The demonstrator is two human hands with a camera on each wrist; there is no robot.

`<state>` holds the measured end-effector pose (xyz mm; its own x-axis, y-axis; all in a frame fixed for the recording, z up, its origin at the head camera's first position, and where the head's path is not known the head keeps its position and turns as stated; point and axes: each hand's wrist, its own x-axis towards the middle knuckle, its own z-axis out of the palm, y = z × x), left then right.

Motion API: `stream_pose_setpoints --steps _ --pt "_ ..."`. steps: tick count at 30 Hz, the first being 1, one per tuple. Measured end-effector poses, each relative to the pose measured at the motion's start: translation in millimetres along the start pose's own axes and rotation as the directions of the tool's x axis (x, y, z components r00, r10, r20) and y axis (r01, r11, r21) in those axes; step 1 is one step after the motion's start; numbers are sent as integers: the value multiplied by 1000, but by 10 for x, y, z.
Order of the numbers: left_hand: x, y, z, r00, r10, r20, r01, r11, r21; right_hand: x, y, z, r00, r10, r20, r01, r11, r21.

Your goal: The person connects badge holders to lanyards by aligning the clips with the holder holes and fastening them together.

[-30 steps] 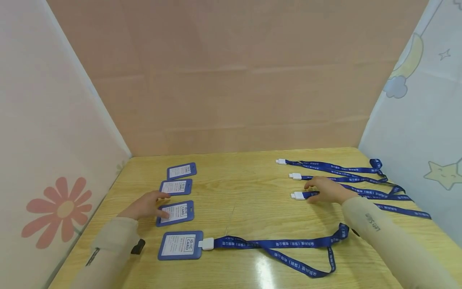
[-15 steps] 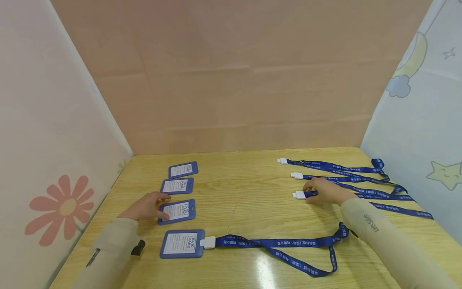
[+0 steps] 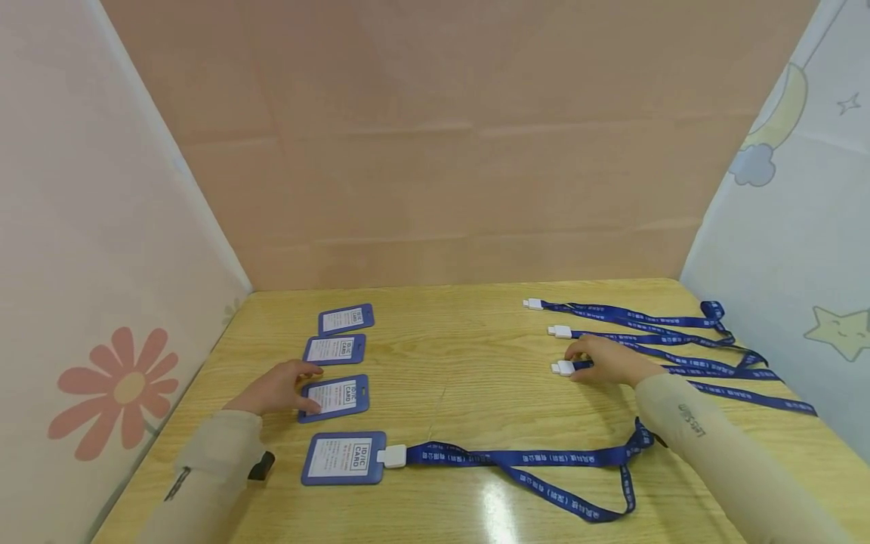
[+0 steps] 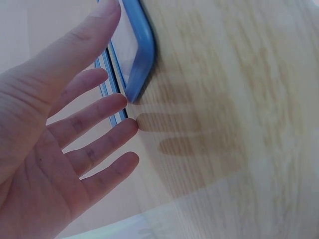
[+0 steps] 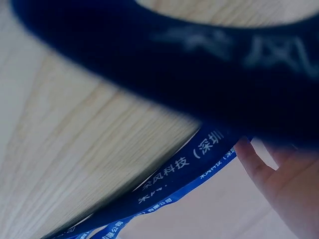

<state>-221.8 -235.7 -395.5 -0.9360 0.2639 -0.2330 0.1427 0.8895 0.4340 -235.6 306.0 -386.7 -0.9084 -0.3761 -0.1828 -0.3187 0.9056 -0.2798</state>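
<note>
My left hand point(image 3: 277, 387) is over the left side of a blue ID card holder point(image 3: 333, 397) lying flat. In the left wrist view the hand's fingers point(image 4: 102, 152) are spread and loosely extended beside the holder's blue edge point(image 4: 144, 55), with the thumb above it. My right hand point(image 3: 608, 361) straddles a blue lanyard just behind its white clip point(image 3: 563, 368), thumb and fingers apart on either side of the strap. In the right wrist view part of the right hand point(image 5: 289, 184) is beside the printed strap point(image 5: 174, 172); a blurred strap point(image 5: 149, 74) hides much.
Two more card holders point(image 3: 333, 349) lie farther back on the left. Two other lanyards point(image 3: 559, 332) lie behind the right hand, straps trailing right. In front, a card holder point(image 3: 343, 459) is joined to a lanyard point(image 3: 503, 459), its loop near the right sleeve point(image 3: 700, 423).
My right hand has shifted slightly left along the strap, closer to the white clip. The left hand stays at the same card holder. The view has drifted slightly.
</note>
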Motion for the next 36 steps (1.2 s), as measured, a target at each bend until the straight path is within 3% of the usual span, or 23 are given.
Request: stream_pose_setpoints --steps 12,26,36 --pt "12 4 7 1000 -16 0 16 1000 0 16 -45 -86 999 -23 -31 21 998 -57" --pt "9 13 -3 1000 -5 -2 4 1000 -9 75 -224 -189 999 -29 -30 28 999 -32" --pt "6 27 -5 1000 -31 1 31 1000 -6 95 -387 -234 997 -64 -38 63 997 -45"
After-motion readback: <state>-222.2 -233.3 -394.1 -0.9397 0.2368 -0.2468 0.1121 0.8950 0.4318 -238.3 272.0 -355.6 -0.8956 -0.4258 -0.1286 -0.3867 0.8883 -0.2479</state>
